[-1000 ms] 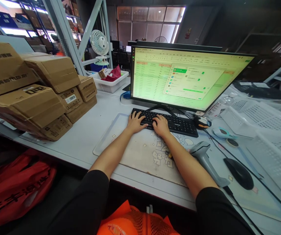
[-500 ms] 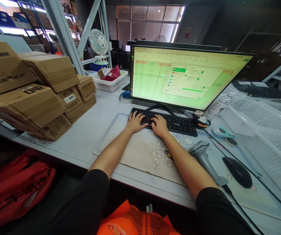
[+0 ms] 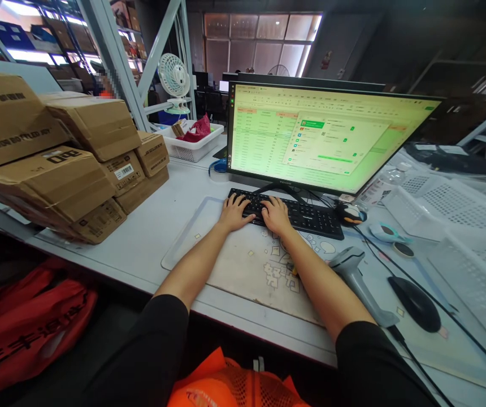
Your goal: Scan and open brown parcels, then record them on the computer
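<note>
Head view: the black keyboard lies beneath both hands.

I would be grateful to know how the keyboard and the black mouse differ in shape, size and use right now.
The keyboard is long and flat with rows of keys, while the mouse is rounded. The keyboard is clearly larger than the mouse. The left hand and right hand are on the keyboard; neither touches the mouse. Both are black.
</note>
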{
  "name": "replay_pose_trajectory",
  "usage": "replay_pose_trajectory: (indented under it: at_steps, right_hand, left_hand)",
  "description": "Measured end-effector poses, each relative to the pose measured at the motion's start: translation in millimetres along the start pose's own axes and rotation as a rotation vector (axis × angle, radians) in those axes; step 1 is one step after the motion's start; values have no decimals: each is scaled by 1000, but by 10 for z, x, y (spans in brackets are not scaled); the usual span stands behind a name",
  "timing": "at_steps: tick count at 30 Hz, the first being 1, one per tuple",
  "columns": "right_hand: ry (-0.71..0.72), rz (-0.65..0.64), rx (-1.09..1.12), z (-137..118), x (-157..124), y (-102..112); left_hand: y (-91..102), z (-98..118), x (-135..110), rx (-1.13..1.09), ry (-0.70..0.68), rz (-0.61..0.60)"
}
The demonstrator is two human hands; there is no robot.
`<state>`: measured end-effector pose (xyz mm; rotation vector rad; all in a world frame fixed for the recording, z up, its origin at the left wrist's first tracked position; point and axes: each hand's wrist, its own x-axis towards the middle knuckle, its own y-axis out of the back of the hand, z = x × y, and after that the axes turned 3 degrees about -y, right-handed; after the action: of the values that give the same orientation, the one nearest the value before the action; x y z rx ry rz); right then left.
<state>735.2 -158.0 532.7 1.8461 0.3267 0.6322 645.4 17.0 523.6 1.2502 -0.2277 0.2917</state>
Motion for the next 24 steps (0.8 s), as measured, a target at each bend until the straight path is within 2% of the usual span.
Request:
replay_pose_trajectory:
  at_steps: [5,11,17,24]
  right_hand:
    - [-27,36,8,135,-82,12]
    - [-34,60,30,222,-137,22]
    - [-45,65,38,243,-154,44]
    - [-39,32,3,183,-196,99]
  left_hand:
    - [-7,20,-2,2,-25,-5]
    - [18,7,-2,-8,18,16]
    - [-18,-8,20,-1,23,21]
    - [-79,0,42,20,93,-15]
